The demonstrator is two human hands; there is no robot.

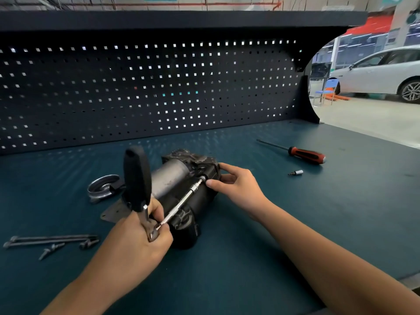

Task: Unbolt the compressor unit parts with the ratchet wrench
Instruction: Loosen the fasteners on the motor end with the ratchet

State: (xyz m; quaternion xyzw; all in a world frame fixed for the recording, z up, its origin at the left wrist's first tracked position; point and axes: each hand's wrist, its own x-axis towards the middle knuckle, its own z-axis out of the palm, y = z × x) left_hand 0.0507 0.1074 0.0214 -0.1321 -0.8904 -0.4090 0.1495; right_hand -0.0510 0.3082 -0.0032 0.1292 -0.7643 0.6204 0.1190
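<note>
The compressor unit (181, 192), dark with a grey cylinder, lies on its side in the middle of the bench. My left hand (141, 242) grips the head of the ratchet wrench (137, 178), whose black handle stands upright. A long chrome extension bar (181, 202) runs from the ratchet head up to a bolt on the compressor's far end. My right hand (236, 187) holds that end of the compressor, thumb next to the socket tip.
Several long bolts and short screws (52, 243) lie at the left. A metal pulley ring (103, 186) and a flat bracket (114, 212) sit left of the compressor. A red-black screwdriver (304, 154) and a small socket bit (296, 172) lie at the right. A pegboard (147, 94) stands behind.
</note>
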